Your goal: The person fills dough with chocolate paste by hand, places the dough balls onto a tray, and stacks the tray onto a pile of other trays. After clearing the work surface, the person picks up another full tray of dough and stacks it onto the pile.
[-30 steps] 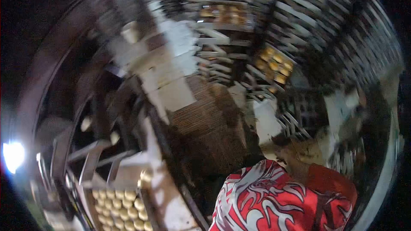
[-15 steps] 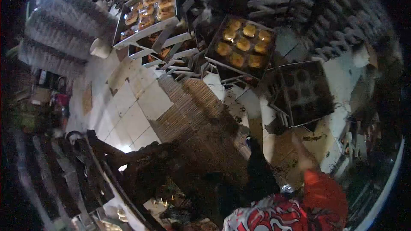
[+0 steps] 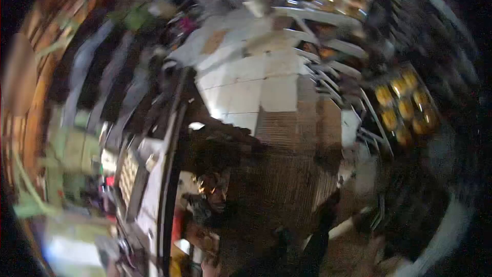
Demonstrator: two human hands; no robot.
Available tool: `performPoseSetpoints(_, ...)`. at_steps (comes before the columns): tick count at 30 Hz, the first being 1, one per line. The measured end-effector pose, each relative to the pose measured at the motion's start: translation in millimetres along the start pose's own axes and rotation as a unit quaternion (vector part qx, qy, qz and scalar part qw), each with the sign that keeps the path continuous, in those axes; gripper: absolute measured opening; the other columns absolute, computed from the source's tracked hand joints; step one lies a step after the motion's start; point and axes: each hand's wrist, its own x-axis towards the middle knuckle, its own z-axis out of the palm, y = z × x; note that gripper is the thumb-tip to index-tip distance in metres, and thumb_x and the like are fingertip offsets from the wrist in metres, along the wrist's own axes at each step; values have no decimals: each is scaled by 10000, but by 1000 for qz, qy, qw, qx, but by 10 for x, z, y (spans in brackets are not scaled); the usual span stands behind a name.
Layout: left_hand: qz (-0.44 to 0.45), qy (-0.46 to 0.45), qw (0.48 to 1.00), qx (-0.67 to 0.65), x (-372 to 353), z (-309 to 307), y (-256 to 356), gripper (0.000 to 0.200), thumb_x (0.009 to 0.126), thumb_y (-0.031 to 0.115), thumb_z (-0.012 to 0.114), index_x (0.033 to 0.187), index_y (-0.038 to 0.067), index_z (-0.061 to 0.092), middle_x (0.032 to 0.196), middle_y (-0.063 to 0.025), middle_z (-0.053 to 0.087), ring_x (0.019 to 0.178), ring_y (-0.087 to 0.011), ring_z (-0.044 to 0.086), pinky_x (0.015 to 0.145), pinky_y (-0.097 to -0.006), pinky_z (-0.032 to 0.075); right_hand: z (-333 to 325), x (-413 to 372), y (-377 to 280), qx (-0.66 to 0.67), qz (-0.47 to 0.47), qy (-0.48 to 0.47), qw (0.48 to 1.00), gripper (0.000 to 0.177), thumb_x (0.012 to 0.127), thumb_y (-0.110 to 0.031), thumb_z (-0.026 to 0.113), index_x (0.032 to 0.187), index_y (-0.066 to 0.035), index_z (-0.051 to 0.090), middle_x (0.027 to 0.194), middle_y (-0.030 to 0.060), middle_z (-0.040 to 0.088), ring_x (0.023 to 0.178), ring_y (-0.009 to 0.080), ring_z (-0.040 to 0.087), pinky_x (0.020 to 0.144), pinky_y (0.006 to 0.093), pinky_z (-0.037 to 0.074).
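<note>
- Right hand [image 3: 376,249]: blurred, lower right; finger state cannot be determined
- Left hand: cannot be made out, fingers included
- Tray [image 3: 376,122] of golden buns [image 3: 406,109]: right side, higher in view than right hand

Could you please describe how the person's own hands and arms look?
What may be the right hand is a dim blur at the lower right; no glove, sleeve or marking can be made out. I cannot identify the left hand.
</note>
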Motion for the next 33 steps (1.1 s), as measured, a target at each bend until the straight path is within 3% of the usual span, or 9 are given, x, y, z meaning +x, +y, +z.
performPoseSetpoints(4,51,-85,977,189,-243,482,-125,468,824,380,548,1061,-19,606,1097,-211,591,1093,-335,526,970,-429,385,-329,-547,-566,26,-113,-30,993,447,875,-363,515,1179,-37,488,1045,99,537,896,238,540,740,409,454)
performPoseSetpoints(6,-126,-75,989,-6,-414,337,643,473,841,378,534,1076,-29,591,1120,-228,574,1079,-347,533,944,-423,409,-487,-1017,-922,43,-166,-67,983,447,874,-362,518,1182,-40,486,1055,101,533,905,241,538,747,411,453)
performPoseSetpoints(14,-36,35,945,-324,-871,-395,759,483,885,359,507,1161,-36,541,1141,-226,569,1078,-313,544,906,-360,424,-878,-2820,-1503,60,-261,-218,938,449,870,-359,528,1191,-50,479,1097,108,518,941,255,528,774,420,445)
performPoseSetpoints(23,-4,66,768,-638,-1621,-1725,463,560,932,357,444,1365,24,316,1330,-100,429,1185,-200,424,999,-317,327,-722,-3697,-2221,164,-351,-366,846,453,865,-355,541,1202,-61,470,1144,116,500,981,270,517,805,430,437)
performPoseSetpoints(25,-101,-11,625,-774,-1949,-2144,388,543,936,302,434,1379,22,291,1284,-82,454,1138,-166,440,970,-295,347,-688,-4378,-2776,232,-475,-396,751,558,799,-311,528,1251,-4,414,1032,86,495,950,233,489,795,387,417)
performPoseSetpoints(26,-64,61,665,-741,-2069,-2267,377,527,937,290,430,1372,20,303,1257,-74,475,1097,-156,466,939,-291,372,-779,-4712,-3040,163,-601,-408,668,650,752,-324,565,1284,3,388,1058,83,478,974,238,472,888,385,366)
performPoseSetpoints(27,-21,135,700,-701,-2097,-2371,339,512,938,278,427,1365,18,316,1230,-65,496,1056,-147,493,908,-287,397,-765,-5269,-3399,162,-458,-362,795,720,717,-307,624,1319,-6,370,1060,77,471,1011,240,458,936,384,342)
performPoseSetpoints(29,-220,204,590,-749,-1991,-2953,697,442,890,160,493,1292,1,402,1123,-29,556,890,-127,558,799,-293,458,-483,-5346,-4116,113,-466,-370,796,716,709,-310,684,1322,-52,416,1239,118,433,1108,259,455,910,372,377)
performPoseSetpoints(33,-120,429,579,-682,-1619,-2723,567,469,783,201,579,1185,-18,477,1022,-75,577,869,-175,570,789,-313,467,-160,-6320,-5244,142,-623,-460,616,440,854,-341,572,1169,-35,565,991,72,559,948,223,515,892,332,380)
